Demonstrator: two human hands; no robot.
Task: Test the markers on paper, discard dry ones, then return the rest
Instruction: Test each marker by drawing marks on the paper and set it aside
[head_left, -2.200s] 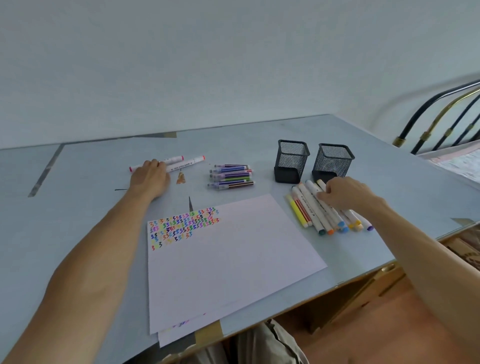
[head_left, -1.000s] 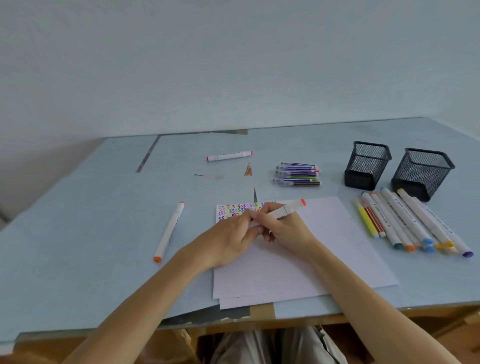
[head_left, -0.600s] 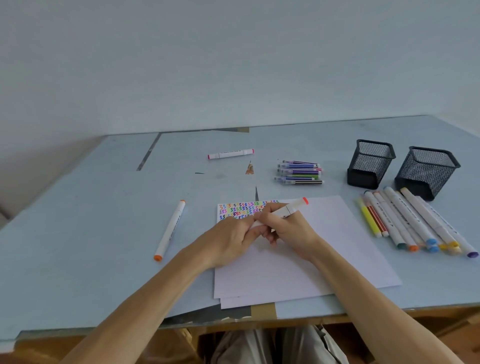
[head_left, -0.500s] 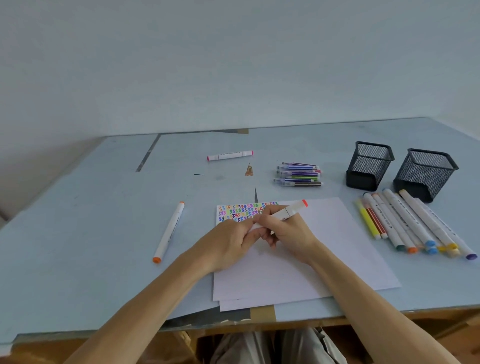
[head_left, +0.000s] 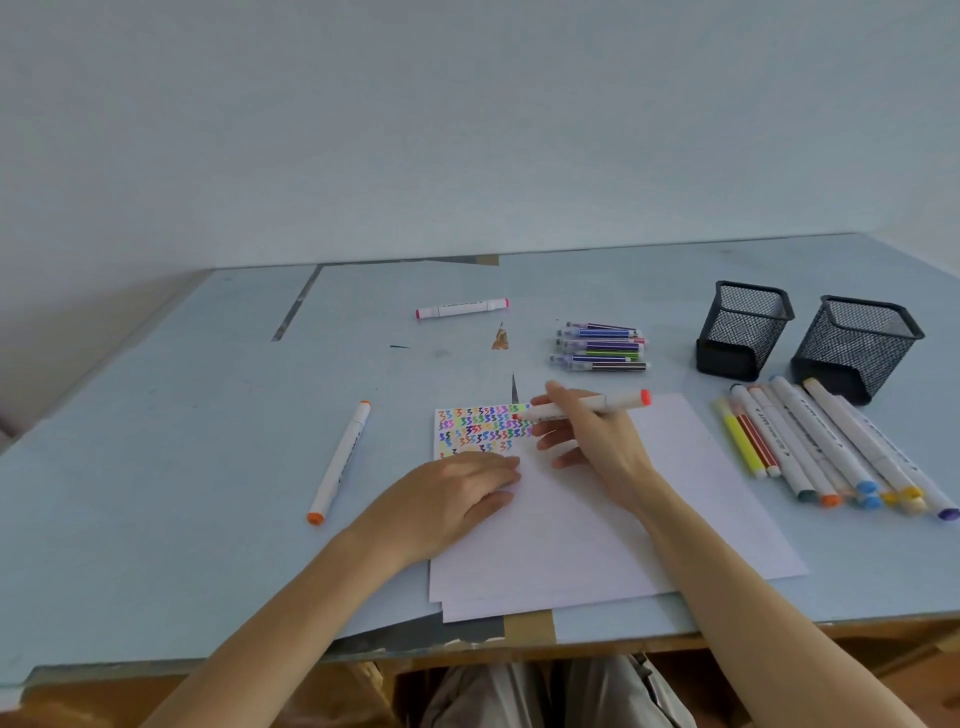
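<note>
Cap's off: your hands have parted, your right hand (head_left: 592, 441) grips the marker (head_left: 582, 407), red tip on the paper (head_left: 675, 499) at the squiggles' edge; left hand (head_left: 452, 499) curls on the sheet, its hold unclear. Testing begins.

Left hand (head_left: 457, 499) lies palm-down, fingers loosely extended. Right hand (head_left: 592, 441), just beyond the left fingertips, pinches between thumb and forefinger, other fingers spread.

Multicoloured squiggle rows on white paper (head_left: 649, 499), black mesh cups (head_left: 743, 332), pale blue table (head_left: 182, 441)
</note>
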